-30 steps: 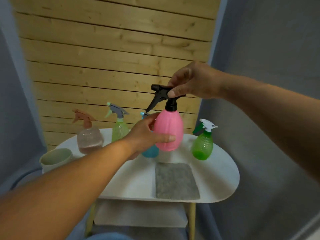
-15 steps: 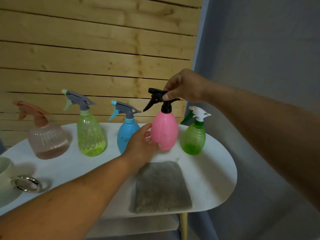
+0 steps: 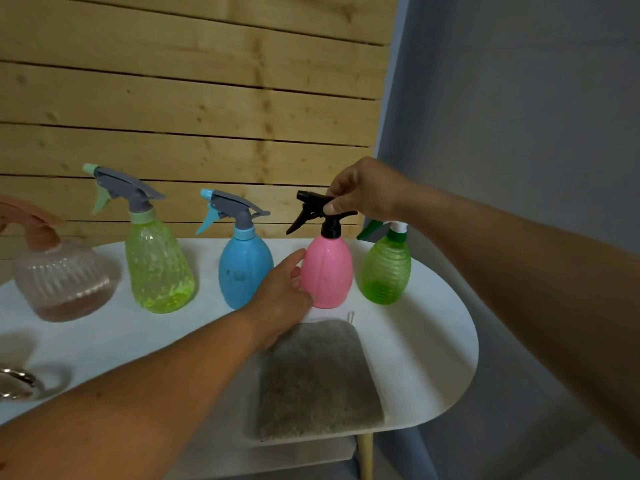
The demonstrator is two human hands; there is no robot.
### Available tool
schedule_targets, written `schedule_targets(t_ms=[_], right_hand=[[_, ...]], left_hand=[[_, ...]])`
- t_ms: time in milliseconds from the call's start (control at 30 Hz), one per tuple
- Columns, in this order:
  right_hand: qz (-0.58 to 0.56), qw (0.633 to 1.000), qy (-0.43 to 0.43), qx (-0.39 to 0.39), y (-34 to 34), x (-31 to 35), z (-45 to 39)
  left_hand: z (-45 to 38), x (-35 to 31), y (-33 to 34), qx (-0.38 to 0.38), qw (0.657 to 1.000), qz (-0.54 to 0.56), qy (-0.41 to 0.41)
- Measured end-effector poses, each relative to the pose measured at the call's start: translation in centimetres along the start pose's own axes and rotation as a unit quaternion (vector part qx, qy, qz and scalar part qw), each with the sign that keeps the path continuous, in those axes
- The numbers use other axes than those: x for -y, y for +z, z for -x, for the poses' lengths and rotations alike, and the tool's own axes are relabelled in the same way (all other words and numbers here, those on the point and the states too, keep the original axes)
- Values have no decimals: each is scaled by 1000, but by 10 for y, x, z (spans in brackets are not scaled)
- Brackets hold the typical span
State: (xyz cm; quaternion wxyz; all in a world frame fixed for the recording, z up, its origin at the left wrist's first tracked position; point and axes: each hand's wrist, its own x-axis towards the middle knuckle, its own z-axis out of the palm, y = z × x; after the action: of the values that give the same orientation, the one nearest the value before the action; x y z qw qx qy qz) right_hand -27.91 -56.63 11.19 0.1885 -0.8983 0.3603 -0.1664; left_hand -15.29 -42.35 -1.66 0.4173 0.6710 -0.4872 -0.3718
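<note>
Pink spray bottle [image 3: 327, 271] now standing on table [image 3: 433, 341] beside blue bottle [image 3: 244, 268], left hand [image 3: 284, 292] loosened, relaxed fingers touching its side, right hand [image 3: 367, 192] pinching its black trigger head [image 3: 317, 209]

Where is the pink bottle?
In the head view, the pink bottle stands on the white table, between the blue bottle and the ribbed green bottle. The right hand pinches its black top; the left hand touches its side.
</note>
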Motion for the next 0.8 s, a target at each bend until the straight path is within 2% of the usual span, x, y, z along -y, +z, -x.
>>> schedule_targets(t_ms=[200,300,400,500,667,800], right_hand=[[-17,1000,-4,7,-2,-1,4],[-12,999,10,35,-14,-3,8],[71,991,53,97,-42,-9,15],[194,964,95,153,-55,-18,24],[218,963,107,118,-43,-34,32],[245,958,106,103,-57,-18,48]], left_hand=[[1,0,2,6,1000,1,2],[3,1,3,5,1000,4,2],[6,0,5,-5,1000,5,-1],[8,-3,6,-25,1000,0,-8],[15,-15,5,-66,997,14,-21],[27,-27,-2,-90,995,33,-26]])
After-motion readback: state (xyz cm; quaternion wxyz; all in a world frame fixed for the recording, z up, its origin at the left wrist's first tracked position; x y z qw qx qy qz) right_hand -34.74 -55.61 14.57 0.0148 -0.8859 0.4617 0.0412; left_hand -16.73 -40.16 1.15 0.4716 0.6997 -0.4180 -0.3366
